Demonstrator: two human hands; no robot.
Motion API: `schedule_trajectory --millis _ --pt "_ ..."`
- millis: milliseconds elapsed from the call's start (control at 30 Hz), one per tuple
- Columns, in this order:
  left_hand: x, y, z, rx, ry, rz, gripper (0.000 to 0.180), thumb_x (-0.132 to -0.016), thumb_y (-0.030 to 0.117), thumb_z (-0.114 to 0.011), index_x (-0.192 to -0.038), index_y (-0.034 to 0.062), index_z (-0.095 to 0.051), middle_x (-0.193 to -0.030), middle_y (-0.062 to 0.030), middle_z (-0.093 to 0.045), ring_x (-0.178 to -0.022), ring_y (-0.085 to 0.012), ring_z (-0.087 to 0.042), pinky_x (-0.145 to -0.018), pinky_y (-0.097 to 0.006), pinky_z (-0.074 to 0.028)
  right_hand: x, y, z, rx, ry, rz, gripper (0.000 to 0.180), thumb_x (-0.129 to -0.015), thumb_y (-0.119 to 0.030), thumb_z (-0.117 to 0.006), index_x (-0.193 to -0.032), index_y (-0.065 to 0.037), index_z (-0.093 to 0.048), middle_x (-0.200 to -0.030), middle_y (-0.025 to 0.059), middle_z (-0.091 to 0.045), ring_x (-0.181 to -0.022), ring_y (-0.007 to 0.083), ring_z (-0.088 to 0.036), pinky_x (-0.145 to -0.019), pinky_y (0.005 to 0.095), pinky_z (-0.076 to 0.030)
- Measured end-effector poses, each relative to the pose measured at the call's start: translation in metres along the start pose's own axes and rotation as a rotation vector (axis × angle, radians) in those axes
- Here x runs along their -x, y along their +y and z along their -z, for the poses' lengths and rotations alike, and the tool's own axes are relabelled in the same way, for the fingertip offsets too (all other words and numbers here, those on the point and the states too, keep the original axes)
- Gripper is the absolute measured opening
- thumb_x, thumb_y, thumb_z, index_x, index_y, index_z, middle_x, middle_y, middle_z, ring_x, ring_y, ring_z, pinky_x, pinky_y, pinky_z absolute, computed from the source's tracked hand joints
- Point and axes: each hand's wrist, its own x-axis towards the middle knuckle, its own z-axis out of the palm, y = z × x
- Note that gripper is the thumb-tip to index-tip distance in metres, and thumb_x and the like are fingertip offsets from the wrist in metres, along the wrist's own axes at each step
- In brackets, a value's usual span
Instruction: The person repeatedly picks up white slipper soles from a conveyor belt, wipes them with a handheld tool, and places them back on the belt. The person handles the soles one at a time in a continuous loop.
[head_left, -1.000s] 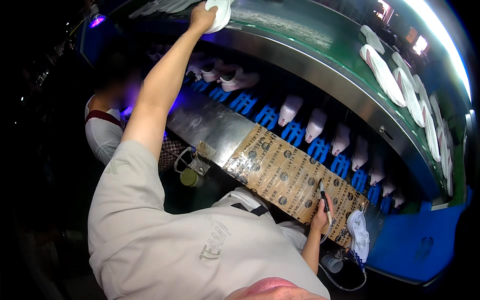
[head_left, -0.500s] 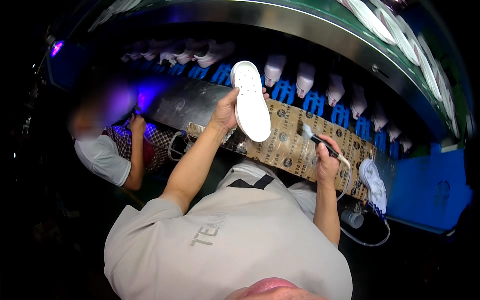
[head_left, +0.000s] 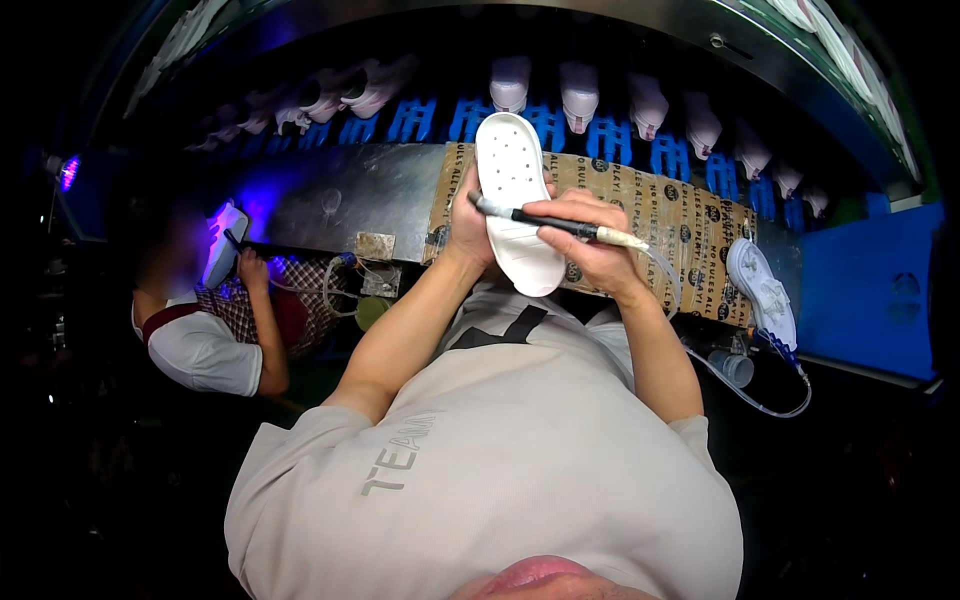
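A white shoe sole [head_left: 512, 165], dotted with small holes in its upper part, stands nearly upright before me. My left hand [head_left: 467, 228] is closed round its left side, fingers partly hidden behind it. Across the middle of the sole lies a brush [head_left: 530, 217] with a black handle and a pale hose at its rear end. My right hand [head_left: 602, 240] pinches that handle, and the brush head reaches the sole's left edge, close to my left thumb. Whether the bristles press on the sole is hard to make out.
Brown printed paper [head_left: 690, 235] covers part of the metal bench [head_left: 375, 185]. White shoes [head_left: 578, 95] on blue holders [head_left: 608, 140] line the far side. Another white shoe [head_left: 765, 290] lies at right, near a clear cup [head_left: 735, 368]. A co-worker [head_left: 205, 345] at left handles a shoe.
My right hand has brought the brush left and up from over the paper onto the sole. The sole sits slightly more upright and lower. The co-worker's shoe has come into sight.
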Motion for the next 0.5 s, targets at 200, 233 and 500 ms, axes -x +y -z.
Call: schedule_trajectory --millis 200,233,500 --pt "-0.009 0.008 -0.015 0.086 0.068 0.009 0.07 -0.108 0.058 -0.023 -0.141 0.0048 -0.053 -0.121 -0.0241 -0.065 -0.107 -0.0354 -0.068 -0.094 -0.047 -0.059 -0.006 -0.015 0.0 0.385 -0.201 0.188 0.032 -0.078 -0.009 -0.085 -0.109 -0.015 -0.081 -0.088 0.0036 -0.075 -0.088 0.02 -0.065 -0.092 0.0371 -0.046" --pt "-0.01 0.01 -0.016 0.111 0.025 0.02 0.07 -0.108 0.059 -0.023 -0.141 0.0048 -0.053 -0.12 -0.0242 -0.065 -0.106 -0.0353 -0.069 -0.092 -0.047 -0.06 -0.005 -0.017 0.001 0.233 -0.237 0.145 0.032 -0.078 -0.009 -0.084 -0.109 -0.014 -0.081 -0.088 0.0033 -0.075 -0.088 0.0195 -0.065 -0.09 0.036 -0.046" --pt "-0.023 0.031 -0.023 -0.015 0.035 -0.011 0.068 -0.106 0.061 -0.028 -0.138 0.0071 -0.054 -0.114 -0.0205 -0.064 -0.1 -0.0318 -0.067 -0.084 -0.047 -0.06 -0.008 -0.032 0.004 0.254 -0.32 0.138 0.028 -0.079 -0.011 -0.085 -0.107 -0.016 -0.082 -0.087 0.0032 -0.073 -0.088 0.0195 -0.063 -0.089 0.0357 -0.045"
